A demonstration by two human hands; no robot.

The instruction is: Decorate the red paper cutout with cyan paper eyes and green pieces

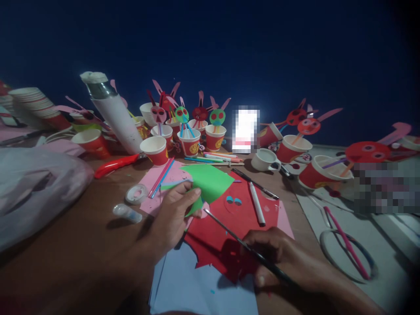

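Pinched between the thumb and fingers of my left hand (175,210) is a green paper sheet (210,181), raised over pink paper. My right hand (278,253) is wrapped round a long, thin dark tool (259,256); its pale tip reaches toward the fingers of my left hand, below the green paper. What kind of tool it is, I cannot tell. A red paper sheet (243,245) with cut edges lies beneath, with two small blue pieces (234,201) on it. Near its right side rests a white marker (257,203). Pale blue sheets (203,284) lie nearer to me.
Red paper cups (154,151) with paper figures line the back, beside a white flask (114,113), a lit screen (245,130) and a white mug (265,160). A plastic bag (36,188) and a red-handled tool (116,165) are at left, a tape ring (136,194) nearby.
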